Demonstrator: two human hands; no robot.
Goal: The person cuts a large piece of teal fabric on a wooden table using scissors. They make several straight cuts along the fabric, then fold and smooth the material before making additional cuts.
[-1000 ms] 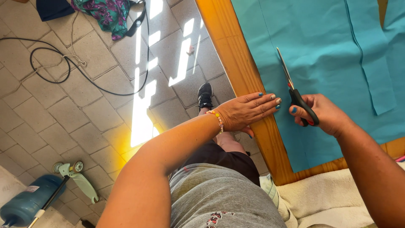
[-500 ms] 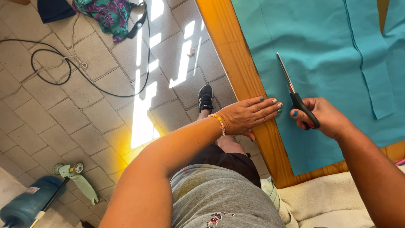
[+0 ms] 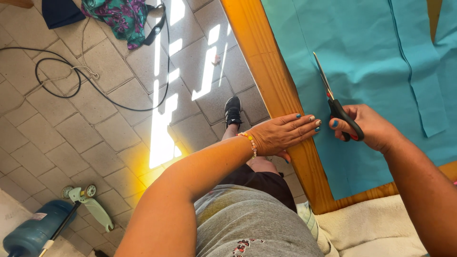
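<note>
Fingers [image 3: 350,124] grip scissors [image 3: 335,102] on teal fabric [image 3: 371,62]

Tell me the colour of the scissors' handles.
The scissors in the right hand have black handles, with a small red spot at the pivot; the head view shows it.

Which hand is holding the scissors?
The right hand grips the black-handled scissors over the teal cloth. The left hand, with the bead bracelet, lies flat on the wooden table edge.
</note>
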